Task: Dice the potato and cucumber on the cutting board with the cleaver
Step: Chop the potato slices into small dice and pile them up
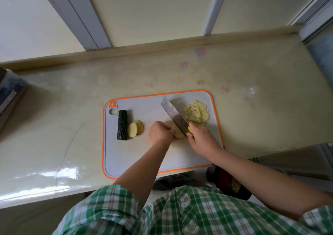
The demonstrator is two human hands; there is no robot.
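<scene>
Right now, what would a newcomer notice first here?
The cleaver, gripped by the right hand, slants across the orange-rimmed cutting board against a potato piece held by the left hand. Diced potato is piled right of it; a cucumber section and potato slices lie left.

Open cutting board [147,108] lies at frame centre, between potato slices [135,128] and cleaver [173,116]. Obstacles: cucumber [122,124] (lying along the board's left edge), diced pile [197,115] upper right, left hand [160,132] gripping a potato piece [178,135], right hand [200,135] gripping the cleaver.
</scene>
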